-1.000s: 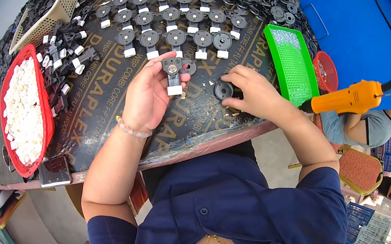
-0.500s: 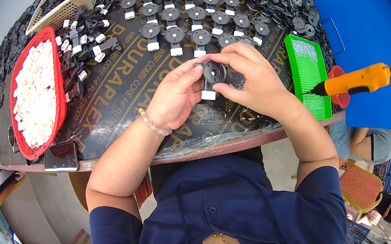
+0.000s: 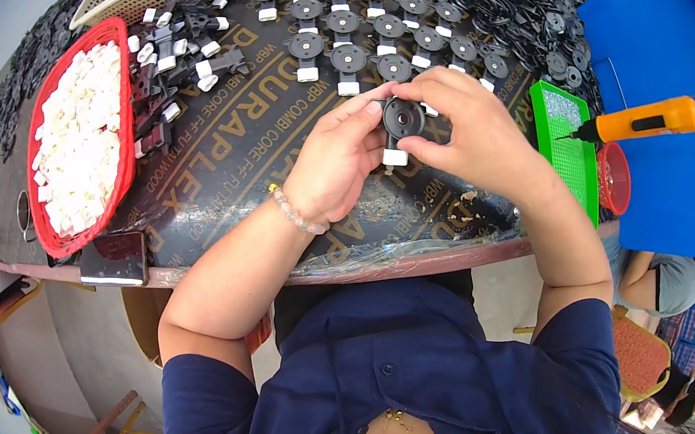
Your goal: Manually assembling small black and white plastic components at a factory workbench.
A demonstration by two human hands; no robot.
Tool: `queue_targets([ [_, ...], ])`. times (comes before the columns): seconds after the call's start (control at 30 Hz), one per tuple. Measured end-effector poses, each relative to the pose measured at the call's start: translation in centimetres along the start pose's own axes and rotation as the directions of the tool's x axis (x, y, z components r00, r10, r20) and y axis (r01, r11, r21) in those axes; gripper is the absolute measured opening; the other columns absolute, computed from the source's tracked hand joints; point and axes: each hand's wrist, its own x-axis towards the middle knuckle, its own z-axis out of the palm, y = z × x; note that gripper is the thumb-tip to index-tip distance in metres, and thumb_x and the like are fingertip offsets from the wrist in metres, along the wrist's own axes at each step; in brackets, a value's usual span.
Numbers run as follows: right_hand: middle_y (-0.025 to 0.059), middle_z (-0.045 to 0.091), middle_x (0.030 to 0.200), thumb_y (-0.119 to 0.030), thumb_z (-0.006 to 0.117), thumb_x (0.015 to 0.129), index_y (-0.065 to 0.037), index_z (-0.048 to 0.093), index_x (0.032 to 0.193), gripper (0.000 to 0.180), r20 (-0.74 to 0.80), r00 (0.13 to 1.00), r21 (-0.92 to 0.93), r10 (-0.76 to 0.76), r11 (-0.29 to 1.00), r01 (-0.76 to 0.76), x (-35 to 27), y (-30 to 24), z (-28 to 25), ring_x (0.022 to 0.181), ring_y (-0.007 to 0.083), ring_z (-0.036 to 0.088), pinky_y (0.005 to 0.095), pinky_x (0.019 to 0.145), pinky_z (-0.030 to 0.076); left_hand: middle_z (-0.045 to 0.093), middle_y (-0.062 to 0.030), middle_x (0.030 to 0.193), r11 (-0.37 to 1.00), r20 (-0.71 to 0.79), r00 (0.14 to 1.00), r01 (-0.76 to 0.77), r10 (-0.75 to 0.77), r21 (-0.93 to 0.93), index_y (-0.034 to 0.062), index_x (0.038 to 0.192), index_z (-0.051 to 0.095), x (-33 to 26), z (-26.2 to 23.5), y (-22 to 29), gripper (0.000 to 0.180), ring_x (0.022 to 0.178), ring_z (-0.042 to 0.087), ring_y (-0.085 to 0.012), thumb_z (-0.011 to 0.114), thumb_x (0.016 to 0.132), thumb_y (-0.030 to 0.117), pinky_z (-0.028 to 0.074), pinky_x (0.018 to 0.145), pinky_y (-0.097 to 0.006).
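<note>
Between my hands, over the near part of the table, is a round black plastic disc (image 3: 406, 118) seated on a black bracket with a white end cap (image 3: 395, 158). My left hand (image 3: 340, 161) pinches its left side with thumb and fingers. On the right, my right hand (image 3: 471, 122) has its fingers at the top of the disc and its thumb at the lower right edge. The bracket is partly hidden by the fingers. Just beyond lie rows of similar disc-and-bracket pieces (image 3: 349, 60), their white ends toward me.
At left stands a red basket (image 3: 129, 114) of white caps (image 3: 82, 138), beside a heap of capped black brackets (image 3: 169, 60) and a phone (image 3: 112, 261). Loose black discs (image 3: 505, 16) are piled far right. An orange electric screwdriver (image 3: 649, 121) points over a green tray (image 3: 539, 121) near a red bowl (image 3: 614, 177).
The whole view has shifted, so the table and its contents appear farther right. Both hands keep the same grip on the disc piece.
</note>
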Motion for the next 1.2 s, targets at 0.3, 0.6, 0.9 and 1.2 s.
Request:
queue_targets([
  [0.3, 0.0123, 0.069, 0.110, -0.029, 0.080, 0.077, -0.004, 0.070, 0.116, 0.047, -0.184, 0.964, -0.132, -0.194, 0.976, 0.171, 14.6, 5.1, 3.5, 0.104, 0.0292, 0.064, 0.0378, 0.093, 0.051, 0.037, -0.0281, 0.152, -0.064, 0.517, 0.503, -0.671, 0.693, 0.738, 0.0028, 0.139, 0.055, -1.6, 0.6, 0.8, 0.050, 0.138, 0.039, -0.0445, 0.061, 0.093, 0.020, 0.031, 0.116, -0.050],
  [0.6, 0.0075, 0.071, 0.110, -0.040, 0.077, 0.077, -0.012, 0.073, 0.118, 0.050, 0.193, 0.978, -0.389, -0.076, 0.910, 0.147, 22.2, 4.7, 10.7, 0.117, 0.0308, 0.054, 0.0463, 0.103, 0.038, 0.042, -0.0263, 0.147, -0.040, 0.504, 0.505, -0.678, 0.700, 0.734, 0.0061, 0.131, 0.060, -1.4, 0.2, 0.9, 0.042, 0.132, 0.044, -0.0453, 0.062, 0.090, 0.018, 0.034, 0.112, -0.051],
  [0.9, 0.0075, 0.071, 0.115, -0.030, 0.078, 0.080, -0.016, 0.068, 0.128, 0.051, 0.183, 0.916, -0.274, -0.356, 0.877, 0.395, 21.5, 0.5, 14.3, 0.121, 0.0302, 0.053, 0.0491, 0.108, 0.035, 0.057, -0.0189, 0.125, -0.013, 0.518, 0.505, -0.707, 0.691, 0.707, 0.0033, 0.119, 0.064, -1.8, 0.6, 0.7, 0.029, 0.110, 0.057, -0.0330, 0.056, 0.096, 0.019, 0.045, 0.097, -0.042],
  [1.2, 0.0023, 0.068, 0.092, -0.007, 0.082, 0.071, -0.004, 0.069, 0.097, 0.030, -0.337, 0.941, 0.198, -0.027, 0.975, 0.099, 12.2, -0.8, 1.8, 0.088, 0.0127, 0.063, 0.0291, 0.079, 0.051, 0.068, -0.0127, 0.108, 0.955, -0.106, 0.956, -0.284, 0.274, -0.086, 0.0010, 0.124, 0.055, -0.4, 0.5, 1.9, 0.064, 0.097, 0.066, -0.0208, 0.028, 0.107, 0.056, 0.052, 0.083, -0.034],
])
